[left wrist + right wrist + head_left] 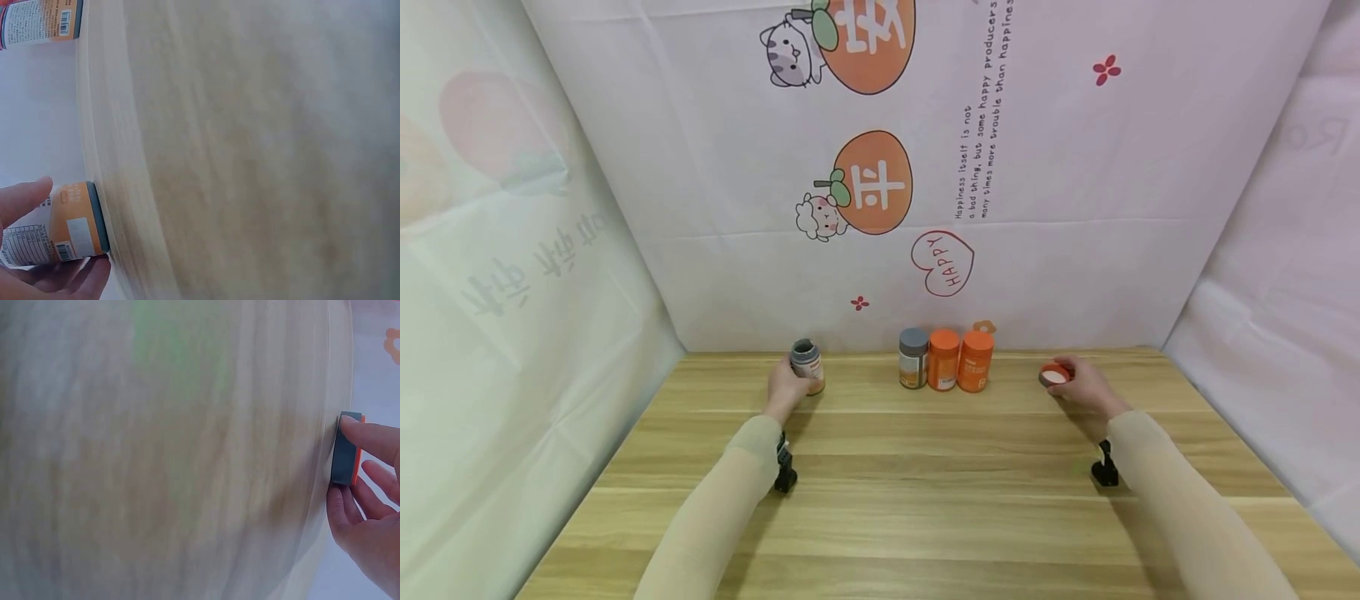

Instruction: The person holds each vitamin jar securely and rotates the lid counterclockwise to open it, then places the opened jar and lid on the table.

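Observation:
On the left of the wooden table, my left hand (pixel 786 388) grips a small jar (pixel 807 357) with a grey neck and no lid on its mouth. The left wrist view shows the thumb and fingers around this jar (pixel 74 219), whose label is white and orange above a grey base. Far to the right, my right hand (pixel 1086 387) pinches a jar lid (pixel 1055 377), its white inside facing up. Seen from the right wrist, the lid (pixel 345 453) has a dark grey side and an orange rim, close at the tabletop.
Between the hands stand a grey-capped jar (pixel 913 358) and two orange-capped jars, one at the middle (pixel 943 360) and one on the right (pixel 976 362), side by side near the back edge. A white printed cloth (pixel 1045 275) hangs behind the table (pixel 940 483).

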Motion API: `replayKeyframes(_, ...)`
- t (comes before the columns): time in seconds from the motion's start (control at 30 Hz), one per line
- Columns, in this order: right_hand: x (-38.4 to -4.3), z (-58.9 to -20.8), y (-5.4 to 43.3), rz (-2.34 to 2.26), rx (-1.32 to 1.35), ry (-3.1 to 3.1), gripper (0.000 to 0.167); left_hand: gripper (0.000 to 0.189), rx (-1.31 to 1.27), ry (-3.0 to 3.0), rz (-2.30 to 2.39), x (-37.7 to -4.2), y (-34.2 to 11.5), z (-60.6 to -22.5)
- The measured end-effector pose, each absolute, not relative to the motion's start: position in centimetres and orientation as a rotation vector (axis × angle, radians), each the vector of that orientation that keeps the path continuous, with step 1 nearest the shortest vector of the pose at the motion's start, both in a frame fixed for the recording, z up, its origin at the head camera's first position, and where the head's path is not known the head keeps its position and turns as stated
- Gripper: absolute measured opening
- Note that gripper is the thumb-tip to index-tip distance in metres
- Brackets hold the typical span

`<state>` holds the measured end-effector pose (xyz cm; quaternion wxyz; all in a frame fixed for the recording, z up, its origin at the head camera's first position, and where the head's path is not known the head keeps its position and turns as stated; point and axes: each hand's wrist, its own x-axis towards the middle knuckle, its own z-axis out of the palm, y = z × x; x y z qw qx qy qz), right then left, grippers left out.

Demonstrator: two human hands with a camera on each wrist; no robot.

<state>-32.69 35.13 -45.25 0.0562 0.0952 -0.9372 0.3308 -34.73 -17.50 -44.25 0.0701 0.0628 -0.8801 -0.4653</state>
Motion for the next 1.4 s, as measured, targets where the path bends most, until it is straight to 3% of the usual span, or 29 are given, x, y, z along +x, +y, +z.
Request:
replayKeyframes(0.63, -30.8, -44.7, 36.2, 0.999, 0.261, -2.913, 0.070, 0.076, 0.314, -2.699, -1.347, -31.4, -16.8, -42.6)
replayKeyframes(1.07, -29.0, -44.5, 36.5, 0.926, 0.259, -2.914, 0.060, 0.044, 0.220, -2.728, -1.183, -29.8, -16.3, -42.6)
replayKeyframes(1.4, -27.7, -44.5, 36.5, 0.870, 0.254, -2.938, 0.055, 0.034, 0.084, -2.737, -1.117, -29.0, -15.2, -42.9)
